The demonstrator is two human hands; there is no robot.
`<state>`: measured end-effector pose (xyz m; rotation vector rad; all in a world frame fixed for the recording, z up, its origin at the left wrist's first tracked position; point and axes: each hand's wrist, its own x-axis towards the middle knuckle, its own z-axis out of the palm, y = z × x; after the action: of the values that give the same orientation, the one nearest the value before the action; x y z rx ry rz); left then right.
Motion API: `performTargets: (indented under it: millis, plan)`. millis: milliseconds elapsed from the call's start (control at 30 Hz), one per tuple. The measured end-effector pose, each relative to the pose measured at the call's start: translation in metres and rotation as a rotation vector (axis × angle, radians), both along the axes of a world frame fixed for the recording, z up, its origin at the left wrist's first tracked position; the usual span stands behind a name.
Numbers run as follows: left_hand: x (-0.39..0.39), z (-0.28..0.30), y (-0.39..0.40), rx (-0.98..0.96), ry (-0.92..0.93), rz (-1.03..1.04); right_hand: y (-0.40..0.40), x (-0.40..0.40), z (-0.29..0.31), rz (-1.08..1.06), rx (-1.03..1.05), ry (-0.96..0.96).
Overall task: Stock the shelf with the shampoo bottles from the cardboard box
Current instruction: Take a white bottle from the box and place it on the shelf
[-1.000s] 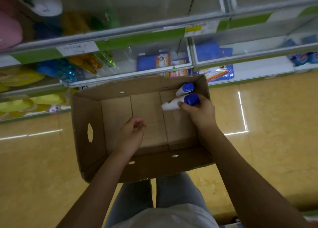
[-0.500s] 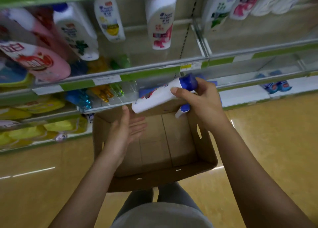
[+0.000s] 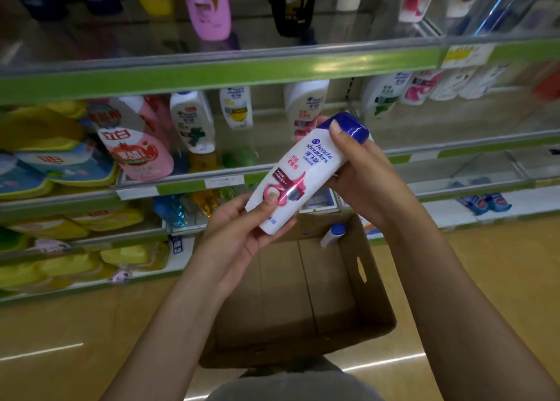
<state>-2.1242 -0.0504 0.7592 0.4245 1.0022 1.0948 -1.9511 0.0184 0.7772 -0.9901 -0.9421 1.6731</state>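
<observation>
White shampoo bottle [image 3: 298, 178] with blue cap, held over the cardboard box [image 3: 360, 282], long axis tilted, cap up-right toward the shelf [image 3: 230, 73], base down-left. Gripped at the base by the left hand [image 3: 242, 234], thumb on the label; pinched at the cap by the right hand [image 3: 360, 173]. Second bottle [image 3: 333, 234] in the box, mostly hidden. Shelf stock blurred, cut off above.
</observation>
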Motion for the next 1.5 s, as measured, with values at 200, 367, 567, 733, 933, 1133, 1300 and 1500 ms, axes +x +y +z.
performTargets:
  millis: [200, 367, 567, 733, 933, 1133, 1300, 1500]
  plan:
    - [-0.002, 0.018, 0.001, 0.115, 0.138, -0.013, 0.007, -0.007, 0.028, 0.062, 0.116, -0.051]
    - [-0.010, 0.030, 0.004, 0.192, 0.146, -0.025, 0.014, -0.020, 0.050, 0.068, 0.163, -0.097]
    - [-0.017, 0.042, 0.003, 0.288, 0.138, 0.093, 0.015, -0.043, 0.071, 0.084, 0.255, -0.198]
    - [-0.027, 0.054, 0.004, 0.306, 0.067, 0.149, 0.013, -0.055, 0.078, 0.169, 0.275, -0.176]
    - [-0.033, 0.063, 0.001, 0.315, 0.054, 0.122, 0.009, -0.063, 0.084, 0.138, 0.309, -0.129]
    - [-0.035, 0.067, -0.002, 0.359, 0.171, 0.026, 0.001, -0.063, 0.088, 0.083, 0.343, -0.125]
    - [-0.025, 0.064, 0.003, 0.449, 0.324, -0.134, -0.014, -0.045, 0.090, -0.009, 0.352, -0.206]
    - [0.007, 0.064, 0.001, 0.485, 0.334, -0.249, -0.035, -0.007, 0.089, -0.110, 0.327, -0.242]
